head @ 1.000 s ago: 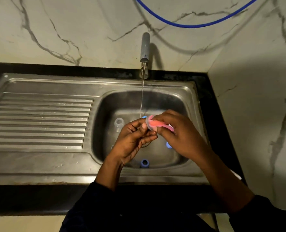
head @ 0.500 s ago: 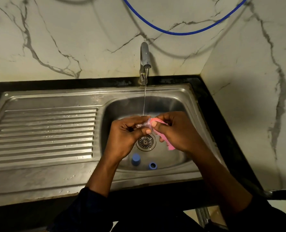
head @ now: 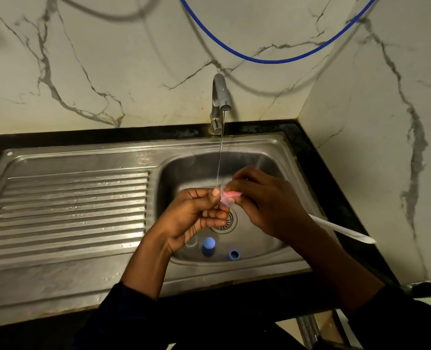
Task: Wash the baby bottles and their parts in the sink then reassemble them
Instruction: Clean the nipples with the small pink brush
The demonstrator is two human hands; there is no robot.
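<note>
Over the basin at the right end of the steel sink (head: 272, 147), just under the tap (head: 220, 97): a thin stream of water (head: 219, 160) runs down onto the work.

- Left hand (head: 196, 215): fingers curled, thumb and forefinger pinching a small clear part (head: 223, 198), probably a teat; too small to be sure.
- Right hand (head: 267, 203): fingertips pinching a pink scrubber (head: 232, 194), which is pressed against the clear part. The two hands nearly meet above the drain strainer (head: 230, 223).
- A white handle (head: 343, 228) shows past the right wrist, toward the right edge of the worktop (head: 317, 157). Cannot tell whether it is held or lying there.
- On the basin floor near the front edge: a blue cap (head: 208, 246) standing upright and a blue ring (head: 233, 255) beside it, apart from each other.
- The drainboard (head: 70, 198) to the left looks wet.

Progress, as a judgement: washing is under way, one small part at a time. The blue pieces appear to be waiting for their turn or a rinse. No bottle bodies are in view, and nothing is reassembled, so the whole reassembly step remains.
</note>
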